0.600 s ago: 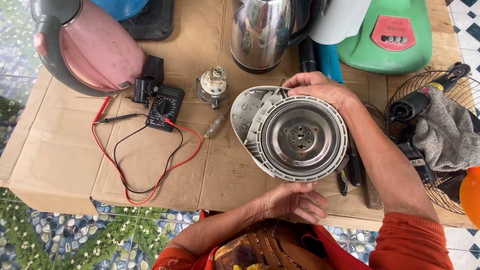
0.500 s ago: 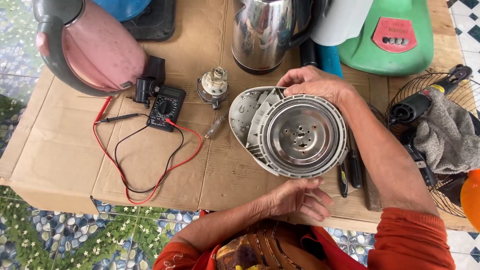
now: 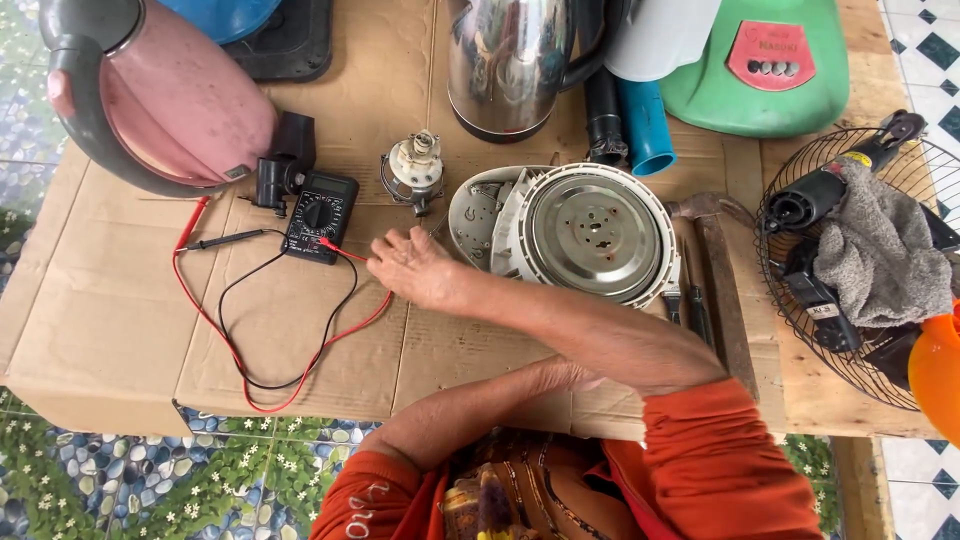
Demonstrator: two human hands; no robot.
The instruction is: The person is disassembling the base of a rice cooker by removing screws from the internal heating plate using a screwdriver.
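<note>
Right hand (image 3: 415, 268) flat, fingers loose, gripping nothing, reached across to red probe lead (image 3: 345, 250) beside black multimeter (image 3: 319, 216). Left hand mostly hidden under right forearm, grip unclear. Risk: forearm nudging upturned kettle base (image 3: 590, 232); lead snagging, dragging multimeter off cardboard-covered tabletop (image 3: 120, 330).

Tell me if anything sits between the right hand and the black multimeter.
Nothing solid does. The right hand lies on the cardboard just right of the multimeter; only the red probe lead crosses the short gap, touching or nearly touching the fingertips.
</note>
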